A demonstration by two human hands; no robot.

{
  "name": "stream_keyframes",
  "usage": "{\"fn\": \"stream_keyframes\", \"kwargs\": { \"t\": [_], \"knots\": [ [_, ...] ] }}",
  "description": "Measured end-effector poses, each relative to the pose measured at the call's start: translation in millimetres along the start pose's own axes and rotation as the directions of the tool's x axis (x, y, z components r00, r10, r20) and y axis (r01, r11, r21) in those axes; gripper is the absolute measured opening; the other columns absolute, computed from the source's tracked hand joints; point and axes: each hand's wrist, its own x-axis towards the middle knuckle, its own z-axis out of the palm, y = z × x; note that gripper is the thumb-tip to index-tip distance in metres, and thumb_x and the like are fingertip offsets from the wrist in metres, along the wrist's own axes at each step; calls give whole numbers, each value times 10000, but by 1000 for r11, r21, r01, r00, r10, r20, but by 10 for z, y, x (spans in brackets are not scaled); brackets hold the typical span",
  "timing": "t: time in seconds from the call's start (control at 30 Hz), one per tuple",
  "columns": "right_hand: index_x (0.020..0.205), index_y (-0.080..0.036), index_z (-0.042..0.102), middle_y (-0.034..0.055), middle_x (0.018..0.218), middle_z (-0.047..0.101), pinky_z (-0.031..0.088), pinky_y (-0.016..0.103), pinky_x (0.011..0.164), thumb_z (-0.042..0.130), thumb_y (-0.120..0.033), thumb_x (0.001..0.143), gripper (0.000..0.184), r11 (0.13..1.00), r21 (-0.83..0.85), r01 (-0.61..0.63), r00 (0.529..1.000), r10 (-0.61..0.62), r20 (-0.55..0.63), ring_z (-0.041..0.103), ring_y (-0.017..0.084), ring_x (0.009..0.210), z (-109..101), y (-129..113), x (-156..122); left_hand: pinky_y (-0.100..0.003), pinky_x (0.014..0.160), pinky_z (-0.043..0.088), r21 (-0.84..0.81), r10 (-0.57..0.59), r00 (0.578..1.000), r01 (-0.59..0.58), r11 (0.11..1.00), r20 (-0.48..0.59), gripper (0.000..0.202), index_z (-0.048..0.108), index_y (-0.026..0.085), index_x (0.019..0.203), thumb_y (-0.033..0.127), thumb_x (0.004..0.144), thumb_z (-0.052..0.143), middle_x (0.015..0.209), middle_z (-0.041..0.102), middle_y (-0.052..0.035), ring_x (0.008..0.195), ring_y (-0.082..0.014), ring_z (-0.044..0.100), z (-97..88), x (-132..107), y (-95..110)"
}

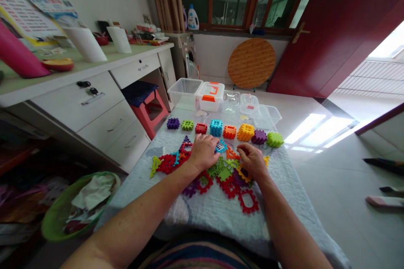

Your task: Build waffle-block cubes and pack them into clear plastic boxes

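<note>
A loose pile of flat plastic interlocking building pieces with toothed edges lies on the cloth-covered table. My left hand [203,151] rests palm down on the pile, fingers stretched forward and thumb out to the right, beside a light-blue lattice piece [221,146]. On the pile's right side, my right hand [253,159] has its fingers curled inward; whatever they may hold is hidden. Near its fingertips lies an orange triangular piece [232,153]. Under its wrist side is a yellow-orange frame piece [244,174]. Green pieces [224,172] sit between the hands, and a red frame piece [248,201] lies closest to me.
Behind the pile runs a row of sorted stacks, including a blue stack [216,127], a yellow stack [245,132] and a green stack [275,139]. Farther back stand a lidded box with orange clips [211,96] and an open clear bin [185,88]. A green basket [52,222] is at lower left.
</note>
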Motion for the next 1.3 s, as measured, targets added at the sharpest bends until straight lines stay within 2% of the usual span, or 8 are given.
{"fn": "stream_keyframes", "kwargs": {
  "t": [0.17, 0.33, 0.47, 0.6, 0.77, 1.0, 1.17, 1.3],
  "knots": [
    [808, -184, 691, 29, 706, 677, 435, 262, 625, 514, -317, 816, 221, 1000, 16, -2, 1000, 2, 10, 588, 158, 625, -6, -29, -2, -459, 1048, 316, -64, 33, 999, -34, 997, -12, 266, 643, 212, 1075, 383, 890, 559, 1026, 700, -77, 1028, -250, 597, 2, -162, 174],
    [799, -182, 686, 27, 691, 667, 427, 261, 616, 519, -322, 809, 219, 1000, 16, -8, 1000, 8, 9, 577, 156, 612, -11, -41, -4, -472, 1063, 300, -132, 29, 998, -22, 991, 48, 267, 650, 214, 1000, 343, 974, 418, 923, 718, -58, 952, -217, 635, 47, -155, 143],
    [788, -184, 682, 14, 652, 640, 411, 255, 595, 515, -311, 811, 211, 1000, 8, 4, 1000, -4, 2, 548, 147, 585, -9, -36, -8, -462, 1058, 311, -180, 9, 997, 4, 984, 73, 238, 624, 218, 1092, 340, 950, 476, 938, 723, -48, 931, -214, 645, 49, -133, 88],
    [803, -184, 682, 13, 660, 640, 404, 253, 589, 511, -302, 817, 209, 1000, 13, 9, 1000, -9, 9, 539, 143, 579, -1, -15, -7, -456, 1044, 325, -91, 8, 1000, -9, 996, -16, 301, 594, 186, 1159, 329, 896, 563, 1000, 707, -79, 988, -246, 618, 22, -152, 43],
    [811, -185, 687, 15, 672, 642, 408, 254, 605, 510, -300, 821, 211, 1000, 14, 9, 1000, -9, 11, 550, 145, 595, -2, -1, -5, -467, 1078, 298, -60, 10, 998, -14, 998, -66, 316, 573, 191, 1197, 282, 896, 538, 1159, 664, -85, 1102, -246, 571, -152, -292, -213],
    [809, -186, 682, 24, 710, 659, 414, 260, 627, 511, -299, 819, 205, 1000, 21, 4, 1000, -4, 11, 571, 153, 631, -5, -14, -12, -612, 1113, 208, 84, -92, 970, 75, 994, 224, 751, 437, 218, 1391, 278, 694, 710, 1426, 497, -129, 1366, -364, 358, -435, -792, -795],
    [778, -191, 672, 12, 669, 637, 409, 260, 618, 513, -299, 809, 195, 1000, 20, 14, 1000, -14, 1, 564, 151, 612, -8, -47, -23, -508, 1092, 326, 82, -101, 965, 83, 993, 241, 677, 468, 191, 1362, 151, 700, 607, 1346, 557, -137, 1269, -302, 499, -381, -941, -933],
    [784, -192, 678, 12, 672, 645, 408, 260, 615, 512, -301, 808, 200, 1000, 12, 2, 1000, -2, 1, 558, 149, 602, -8, -51, -29, -423, 1029, 422, -21, -43, 986, 47, 999, 159, 630, 490, 163, 1339, 123, 718, 579, 1278, 602, -140, 1174, -268, 576, -330, -900, -900]
  ]
}}
